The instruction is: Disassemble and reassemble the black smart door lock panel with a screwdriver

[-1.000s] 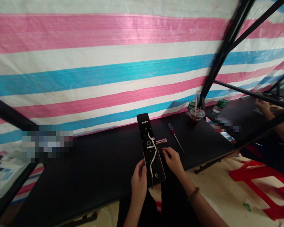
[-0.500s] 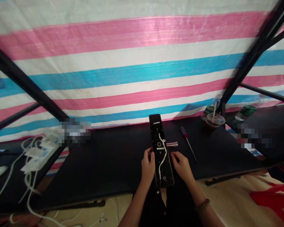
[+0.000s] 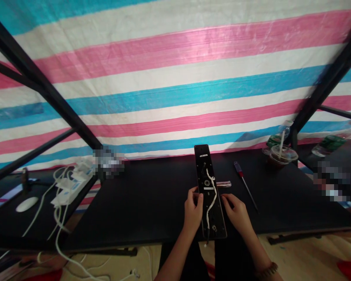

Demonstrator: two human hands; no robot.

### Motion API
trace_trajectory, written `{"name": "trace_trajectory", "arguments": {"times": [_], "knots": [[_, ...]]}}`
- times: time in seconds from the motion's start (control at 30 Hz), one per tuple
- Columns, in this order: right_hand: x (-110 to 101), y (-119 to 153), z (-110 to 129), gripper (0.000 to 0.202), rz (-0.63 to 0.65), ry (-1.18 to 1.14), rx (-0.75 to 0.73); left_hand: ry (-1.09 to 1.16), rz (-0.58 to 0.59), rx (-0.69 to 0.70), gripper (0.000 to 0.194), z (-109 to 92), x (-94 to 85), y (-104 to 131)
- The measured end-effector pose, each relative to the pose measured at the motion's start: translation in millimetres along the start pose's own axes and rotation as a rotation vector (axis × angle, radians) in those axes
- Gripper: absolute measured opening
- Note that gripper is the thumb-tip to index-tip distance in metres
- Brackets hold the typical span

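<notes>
Lock panel, long black plate, lies lengthwise on the counter, near end at the counter's front edge, white cable running down its face. My left hand grips the panel's left edge, fingers curled over it. My right hand rests at the panel's right edge, fingers bent, touching it; whether it really clamps I cannot tell. Compared with a second ago, left hand has slid up the panel and right hand has come in against the side, so both hands now bracket it, panel itself barely shifted. Metal handle piece sticks out just right of the panel. Screwdriver lies further right, untouched. Drink cup far right of the panel. Chargers and cords well left.
</notes>
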State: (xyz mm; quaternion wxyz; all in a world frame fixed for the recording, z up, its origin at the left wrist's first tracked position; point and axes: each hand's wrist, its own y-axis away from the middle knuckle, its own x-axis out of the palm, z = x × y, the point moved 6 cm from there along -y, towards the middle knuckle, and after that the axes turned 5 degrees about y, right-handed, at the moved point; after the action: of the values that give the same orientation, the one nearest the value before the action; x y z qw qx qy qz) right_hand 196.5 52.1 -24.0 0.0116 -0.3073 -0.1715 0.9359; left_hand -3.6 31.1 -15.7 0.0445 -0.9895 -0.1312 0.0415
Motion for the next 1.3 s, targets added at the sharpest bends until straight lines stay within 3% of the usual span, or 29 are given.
{"name": "trace_trajectory", "arguments": {"times": [0.73,1.3], "knots": [[3.6,0.8,1.5,0.03,0.031,0.014,-0.017,0.076,-0.008,-0.026,0.041,3.6,0.6,1.5],[3.7,0.1,3.3,0.027,0.012,0.015,-0.008,-0.018,-0.014,-0.04,0.045,-0.3,-0.9,4.1]]}}
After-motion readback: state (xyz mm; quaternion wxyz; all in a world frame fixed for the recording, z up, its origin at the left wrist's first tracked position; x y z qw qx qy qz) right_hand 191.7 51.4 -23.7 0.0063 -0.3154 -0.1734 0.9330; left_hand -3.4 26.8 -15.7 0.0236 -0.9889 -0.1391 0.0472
